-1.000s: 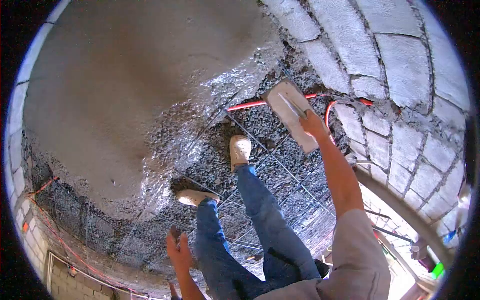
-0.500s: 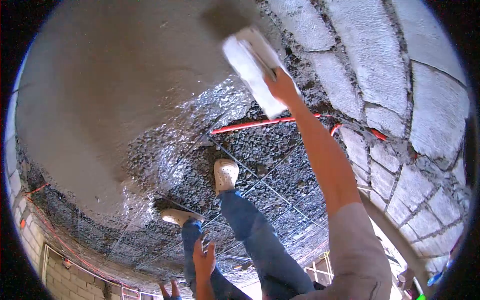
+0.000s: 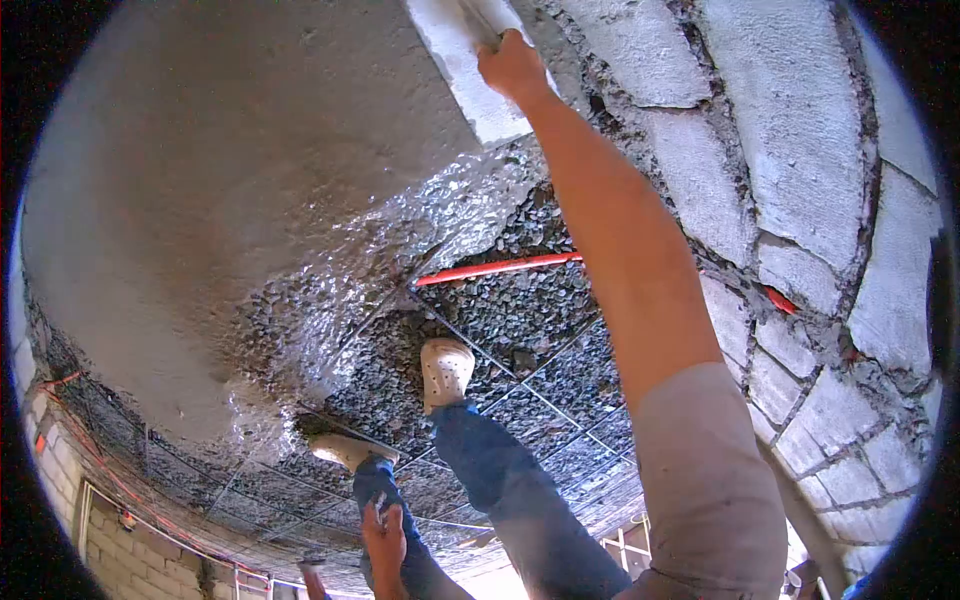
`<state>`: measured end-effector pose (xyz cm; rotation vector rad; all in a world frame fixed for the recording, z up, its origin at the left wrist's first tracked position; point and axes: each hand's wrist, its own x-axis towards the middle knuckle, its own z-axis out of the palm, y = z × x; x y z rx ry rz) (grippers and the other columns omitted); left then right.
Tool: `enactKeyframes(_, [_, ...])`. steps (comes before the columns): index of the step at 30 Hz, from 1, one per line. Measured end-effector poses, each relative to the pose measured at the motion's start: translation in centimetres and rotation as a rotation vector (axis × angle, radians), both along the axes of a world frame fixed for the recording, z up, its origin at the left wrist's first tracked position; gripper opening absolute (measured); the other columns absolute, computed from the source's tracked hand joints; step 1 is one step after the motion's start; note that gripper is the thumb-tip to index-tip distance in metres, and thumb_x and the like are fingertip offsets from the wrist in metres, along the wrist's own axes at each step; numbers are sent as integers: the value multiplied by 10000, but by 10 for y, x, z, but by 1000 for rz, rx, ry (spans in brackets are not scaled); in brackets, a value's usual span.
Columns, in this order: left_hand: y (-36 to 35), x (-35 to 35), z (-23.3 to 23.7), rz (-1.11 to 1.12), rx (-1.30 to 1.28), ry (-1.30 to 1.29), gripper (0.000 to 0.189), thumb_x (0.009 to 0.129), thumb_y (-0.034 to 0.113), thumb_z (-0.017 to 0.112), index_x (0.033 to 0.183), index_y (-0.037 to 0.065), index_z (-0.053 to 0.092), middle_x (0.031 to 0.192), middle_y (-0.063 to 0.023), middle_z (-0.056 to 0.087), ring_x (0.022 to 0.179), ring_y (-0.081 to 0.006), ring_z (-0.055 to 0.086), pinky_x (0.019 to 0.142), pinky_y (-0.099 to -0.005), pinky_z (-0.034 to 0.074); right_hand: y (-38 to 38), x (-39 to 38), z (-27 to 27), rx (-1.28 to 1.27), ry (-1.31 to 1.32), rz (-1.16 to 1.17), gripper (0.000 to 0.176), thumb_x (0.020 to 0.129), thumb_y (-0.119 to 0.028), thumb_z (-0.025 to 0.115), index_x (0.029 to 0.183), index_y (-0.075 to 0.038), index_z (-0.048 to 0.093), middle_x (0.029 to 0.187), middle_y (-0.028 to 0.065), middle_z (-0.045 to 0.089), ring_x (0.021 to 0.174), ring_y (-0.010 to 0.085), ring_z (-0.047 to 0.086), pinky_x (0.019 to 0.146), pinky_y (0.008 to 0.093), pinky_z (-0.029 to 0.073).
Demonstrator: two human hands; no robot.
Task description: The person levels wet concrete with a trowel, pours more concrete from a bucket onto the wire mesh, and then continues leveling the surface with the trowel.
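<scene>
Float point(image 3: 465, 85): top of view, part cut off, over wet conc. point(image 3: 190, 160) nr blk wall point(image 3: 810, 110); contact unclear | R hand point(image 3: 515, 68): closed rnd float's handle point(image 3: 477, 17) | L hand point(image 3: 385, 545): low, by L leg point(image 3: 372, 482), fingers part-curled, can't tell if holding anything | red pipe point(image 3: 500, 268), rebar point(image 3: 555, 404), clogs point(image 3: 446, 368) on gravel point(image 3: 535, 305)

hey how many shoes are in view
2: one shoe below the red pipe in the picture, the other shoe lower and further left.
</scene>
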<state>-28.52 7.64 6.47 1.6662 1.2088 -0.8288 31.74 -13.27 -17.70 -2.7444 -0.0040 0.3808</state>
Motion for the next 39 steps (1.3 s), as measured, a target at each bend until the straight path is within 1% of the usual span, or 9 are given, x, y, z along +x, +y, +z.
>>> enactKeyframes(7, [-17,-7,-2,33,-98,46,419,864,184,606,1205,-28,487,1097,-175,576,975,-241,589,766,-323,475,-43,-12,14,-64,68,-72,537,823,-434,527,1088,32,529,1015,300,603,976,452,579,858,480,463])
enactKeyframes(10, [-16,-1,3,63,-166,-19,407,879,184,604,1210,-18,482,1074,-139,576,927,-207,577,769,-300,465,-71,-37,33,-150,104,135,499,844,-436,496,1043,20,534,978,303,604,944,461,581,839,494,462])
enactKeyframes(14, [-14,15,13,66,-159,-26,331,890,180,584,1151,-3,494,1069,-98,574,973,-178,554,844,-295,439,-115,-84,20,-199,195,-92,315,845,-273,495,990,-9,592,1009,273,591,937,420,604,806,481,505])
enactKeyframes(17, [-6,10,20,45,-166,-78,412,892,181,582,1226,-33,470,1078,-163,578,953,-201,567,801,-287,449,-158,-138,25,-112,96,-55,391,838,-335,520,1007,17,535,900,305,608,858,456,605,781,515,488])
enactKeyframes(27, [4,18,66,-143,-79,2,394,897,172,570,1205,-51,470,1037,-154,588,938,-182,558,809,-301,436,-263,-393,90,150,293,-669,292,856,-273,521,997,-18,497,812,257,600,740,449,593,661,499,462])
enactKeyframes(31, [-5,49,91,-95,-106,-34,411,891,168,578,1215,-56,459,1052,-138,582,947,-182,540,837,-308,422,-259,-450,129,-120,460,-503,306,861,-252,529,1050,-14,499,908,245,621,807,433,604,702,504,463])
enactKeyframes(32, [3,23,87,1,-29,142,495,909,225,555,1282,-72,421,1247,-187,504,1161,-258,475,986,-350,366,-263,-463,134,-171,482,-422,319,855,-261,535,1062,-21,505,939,237,619,837,431,600,733,505,458])
enactKeyframes(35, [7,40,95,-192,25,22,445,899,193,566,1244,-61,445,1142,-153,545,1009,-198,521,897,-309,397,-294,-482,147,-274,429,-257,324,841,-277,555,1061,-41,526,966,225,621,874,414,602,738,505,456])
enactKeyframes(39, [15,67,95,-113,-83,-95,442,906,221,543,1234,-64,459,1181,-170,532,1054,-227,510,908,-328,396,-323,-487,184,-411,468,-76,335,832,-298,563,1048,-43,541,935,224,628,871,398,610,738,523,458])
